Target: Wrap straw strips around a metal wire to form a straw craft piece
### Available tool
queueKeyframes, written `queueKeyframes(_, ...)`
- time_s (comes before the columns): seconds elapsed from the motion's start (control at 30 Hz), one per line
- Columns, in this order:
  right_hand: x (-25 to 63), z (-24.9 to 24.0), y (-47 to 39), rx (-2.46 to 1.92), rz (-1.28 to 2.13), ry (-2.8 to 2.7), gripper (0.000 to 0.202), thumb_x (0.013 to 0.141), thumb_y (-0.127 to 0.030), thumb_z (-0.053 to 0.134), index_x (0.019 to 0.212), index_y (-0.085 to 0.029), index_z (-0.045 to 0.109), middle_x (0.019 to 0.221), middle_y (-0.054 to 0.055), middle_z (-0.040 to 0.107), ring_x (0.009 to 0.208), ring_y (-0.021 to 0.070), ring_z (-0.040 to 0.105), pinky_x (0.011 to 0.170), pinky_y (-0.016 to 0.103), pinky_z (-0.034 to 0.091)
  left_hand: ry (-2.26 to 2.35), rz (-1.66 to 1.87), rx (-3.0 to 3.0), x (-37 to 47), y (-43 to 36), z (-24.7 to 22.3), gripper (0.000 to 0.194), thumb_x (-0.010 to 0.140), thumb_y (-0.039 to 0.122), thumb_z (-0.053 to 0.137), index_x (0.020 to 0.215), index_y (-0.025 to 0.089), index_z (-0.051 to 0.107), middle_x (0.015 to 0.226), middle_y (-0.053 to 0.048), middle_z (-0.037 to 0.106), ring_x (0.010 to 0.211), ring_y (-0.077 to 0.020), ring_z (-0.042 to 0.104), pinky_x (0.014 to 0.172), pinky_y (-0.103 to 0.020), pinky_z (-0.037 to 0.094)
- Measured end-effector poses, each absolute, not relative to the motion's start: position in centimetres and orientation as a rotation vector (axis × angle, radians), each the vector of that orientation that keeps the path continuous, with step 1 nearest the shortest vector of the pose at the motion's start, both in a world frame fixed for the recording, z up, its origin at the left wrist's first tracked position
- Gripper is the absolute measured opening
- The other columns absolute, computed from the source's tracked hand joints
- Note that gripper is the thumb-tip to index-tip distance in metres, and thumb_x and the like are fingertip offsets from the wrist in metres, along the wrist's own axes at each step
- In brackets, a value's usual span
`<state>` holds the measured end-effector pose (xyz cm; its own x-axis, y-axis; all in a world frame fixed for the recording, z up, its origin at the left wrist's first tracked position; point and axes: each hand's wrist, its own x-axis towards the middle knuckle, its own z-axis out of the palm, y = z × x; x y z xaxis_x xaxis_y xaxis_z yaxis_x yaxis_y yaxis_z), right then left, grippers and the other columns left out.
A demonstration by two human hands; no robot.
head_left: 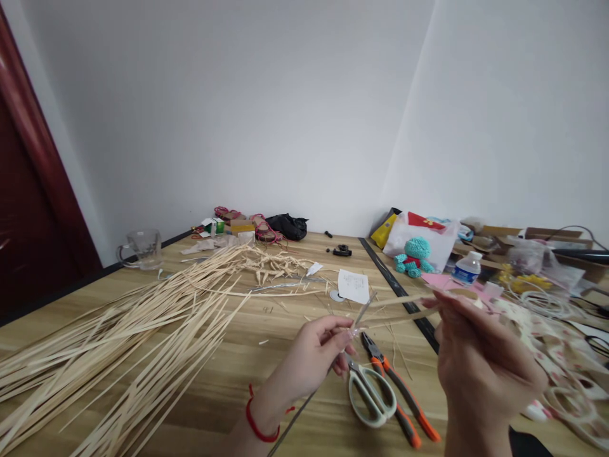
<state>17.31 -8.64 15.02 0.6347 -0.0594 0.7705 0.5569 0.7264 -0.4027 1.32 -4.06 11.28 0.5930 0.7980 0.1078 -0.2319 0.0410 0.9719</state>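
My left hand [323, 352], with a red cord at the wrist, pinches a thin grey wire [304, 406] and the end of a pale strip near the middle of the table. Two pale strips [399, 301] stretch from there to my right hand [480, 362], whose closed fingers grip their other end; this hand is slightly blurred. Just below and right of my left hand lie scissors with pale handles [372, 397]. Pliers with orange and grey handles [399, 393] rest beside them, between my two hands.
Long pale strips [143, 317] cover the table's left side. A glass mug [144, 249] stands behind them. Towards the back are a black bag [288, 226] and a white paper [353, 286]. At right are a teal crocheted doll [413, 256], a bottle [467, 268] and clutter.
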Motion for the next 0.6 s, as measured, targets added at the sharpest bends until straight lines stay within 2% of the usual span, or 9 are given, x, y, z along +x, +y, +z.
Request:
queueKeyframes(0.17,17.0,15.0,-8.9,-0.687,-0.356,-1.007,0.011,0.069,-0.012,0.068,0.077,-0.018,0.073,0.074,0.004,0.072,0.066,0.0219,0.068,0.067,0.039,0.057,0.572,0.837,1.324,1.4,-4.0,11.3,0.041,0.073,0.039,0.064,0.102,0.011,0.057,0.07,-0.001,0.059,0.05,-0.0073,0.052,0.048,-0.021,0.043)
queueKeyframes(0.4,17.2,14.8,-9.6,-0.719,-0.163,-1.183,0.019,0.073,-0.01,0.064,0.089,-0.018,0.072,0.082,0.006,0.072,0.076,0.0244,0.069,0.071,0.041,0.056,0.602,0.873,1.346,1.3,-3.8,11.6,0.04,0.073,0.041,0.065,0.098,0.01,0.06,0.07,-0.002,0.06,0.049,-0.0074,0.051,0.049,-0.022,0.043)
queueKeyframes(0.6,17.8,14.9,-9.7,-0.706,-0.252,-1.207,0.019,0.075,-0.008,0.062,0.087,-0.018,0.072,0.08,0.005,0.072,0.076,0.0248,0.068,0.071,0.044,0.056,0.63,0.881,1.399,1.1,-3.8,11.7,0.034,0.076,0.042,0.061,0.088,0.01,0.065,0.07,-0.003,0.06,0.05,-0.0073,0.051,0.049,-0.021,0.042)
